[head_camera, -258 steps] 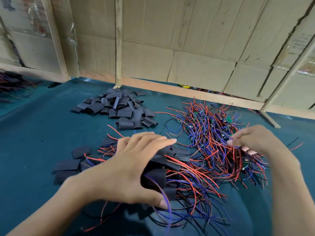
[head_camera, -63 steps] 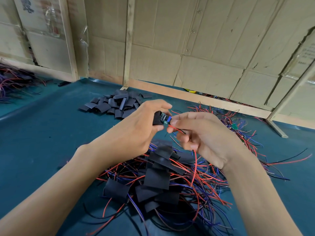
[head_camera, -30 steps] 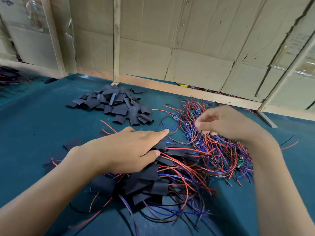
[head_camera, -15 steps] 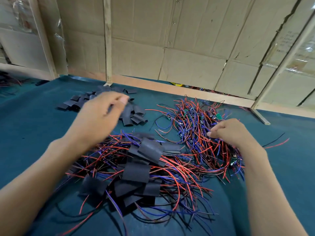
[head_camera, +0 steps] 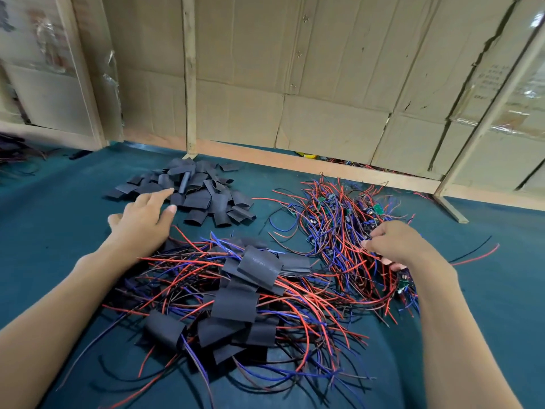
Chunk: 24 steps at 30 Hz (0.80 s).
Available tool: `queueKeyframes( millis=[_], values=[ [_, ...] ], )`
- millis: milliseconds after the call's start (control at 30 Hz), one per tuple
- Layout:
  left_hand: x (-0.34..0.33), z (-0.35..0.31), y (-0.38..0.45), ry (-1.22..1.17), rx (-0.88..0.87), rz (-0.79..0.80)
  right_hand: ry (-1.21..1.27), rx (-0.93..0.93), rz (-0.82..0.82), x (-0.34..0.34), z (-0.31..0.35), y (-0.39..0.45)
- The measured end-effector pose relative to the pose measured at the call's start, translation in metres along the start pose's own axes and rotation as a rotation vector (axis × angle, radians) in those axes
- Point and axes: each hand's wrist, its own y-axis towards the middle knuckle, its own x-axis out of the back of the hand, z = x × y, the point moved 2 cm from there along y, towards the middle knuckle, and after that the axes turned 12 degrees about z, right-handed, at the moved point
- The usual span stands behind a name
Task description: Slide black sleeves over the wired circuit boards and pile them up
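Head view: 3 heaps on the green cloth (head_camera: pixel 44 231), and I read them from largest to smallest.
Finished pile (head_camera: pixel 236 302): sleeved boards with red and blue wires, just below and between both of my hands.
Bare boards (head_camera: pixel 339 228): wired, unsleeved, tangled under and left of my right hand.
Loose sleeves (head_camera: pixel 200 193): black heap just beyond my left fingertips.
Change: 1.0 s ago my left hand lay flat on the finished pile; it has since lifted off and gone forward to the sleeve heap. I judge 1 unit dropped and a new cycle starting.
Left hand (head_camera: pixel 141 222): spread fairly wide, holds nothing, index tip at the heap's near edge.
Right hand (head_camera: pixel 395 246): fingers curled down into the bare boards, pinching wires; which board, I cannot tell.
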Motion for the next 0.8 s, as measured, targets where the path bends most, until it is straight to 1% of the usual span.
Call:
queueKeyframes(
  millis=[33, 100, 167, 200, 267, 333, 400, 467, 500, 567, 667, 733, 800],
  values=[
    [0.002, -0.002, -0.003, -0.05, -0.053, 0.011, -0.017, 0.01, -0.007, 0.0, 0.002, 0.0],
    [0.007, -0.006, -0.009, -0.154, -0.134, 0.082, -0.069, 0.032, -0.018, 0.002, 0.007, -0.001],
    [0.011, -0.008, -0.013, -0.263, -0.166, 0.136, -0.096, 0.04, -0.017, 0.005, 0.01, -0.003],
    [0.013, -0.007, -0.013, -0.262, -0.168, 0.154, -0.074, 0.045, -0.005, 0.005, 0.01, -0.003],
    [0.018, -0.003, -0.008, -0.178, -0.18, 0.235, -0.017, 0.051, 0.038, 0.006, 0.008, 0.0],
    [0.024, -0.001, 0.0, -0.173, -0.156, 0.339, 0.012, 0.04, 0.099, 0.003, 0.008, -0.003],
    [0.029, -0.008, 0.01, -0.174, -0.107, 0.362, -0.009, 0.027, 0.144, 0.002, 0.009, -0.004],
    [0.028, -0.02, 0.02, -0.057, -0.072, 0.39, -0.047, 0.036, 0.142, 0.002, 0.011, -0.005],
    [0.025, -0.027, 0.024, 0.017, -0.07, 0.424, -0.046, 0.04, 0.137, 0.004, 0.011, -0.005],
    [0.02, -0.041, 0.03, 0.092, -0.058, 0.471, -0.016, 0.043, 0.146, 0.009, 0.009, -0.007],
    [0.015, -0.048, 0.037, 0.107, -0.068, 0.461, 0.182, 0.048, 0.152, 0.022, 0.003, -0.011],
    [0.011, -0.046, 0.038, 0.065, -0.066, 0.392, 0.291, 0.073, 0.208, 0.027, 0.001, -0.017],
    [0.008, -0.043, 0.04, 0.053, -0.053, 0.285, 0.388, 0.131, 0.256, 0.029, 0.0, -0.023]
  ],
)
